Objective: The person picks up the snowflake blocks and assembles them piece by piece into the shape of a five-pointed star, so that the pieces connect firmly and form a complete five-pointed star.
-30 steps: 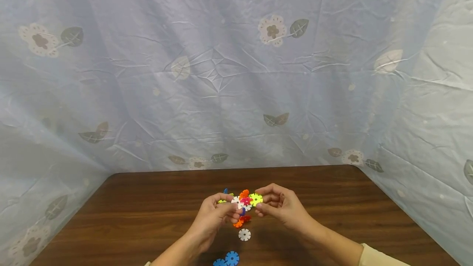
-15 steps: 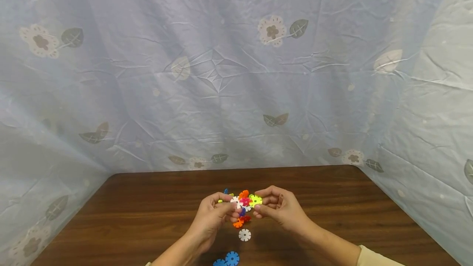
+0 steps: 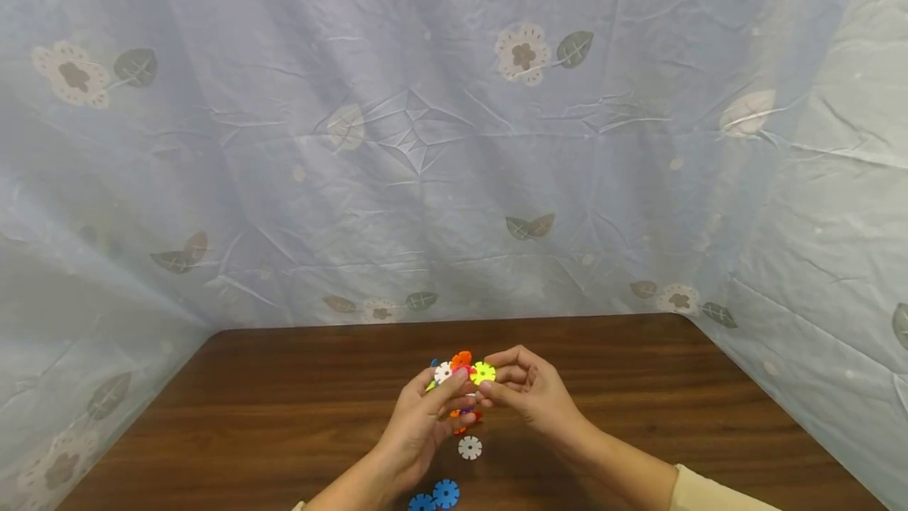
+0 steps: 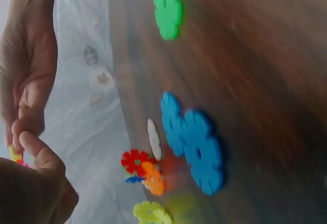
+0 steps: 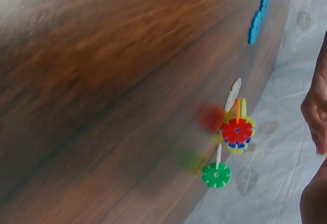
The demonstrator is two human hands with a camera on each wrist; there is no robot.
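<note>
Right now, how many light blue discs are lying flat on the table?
2. One light blue disc is near the head view's bottom edge; the other light blue disc touches it, on its left. More may be hidden behind the left hand or right hand.

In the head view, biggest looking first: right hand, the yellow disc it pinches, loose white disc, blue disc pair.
1. Right hand
2. Blue disc pair, cut off below
3. Yellow disc and loose white disc: look alike, unranked
</note>
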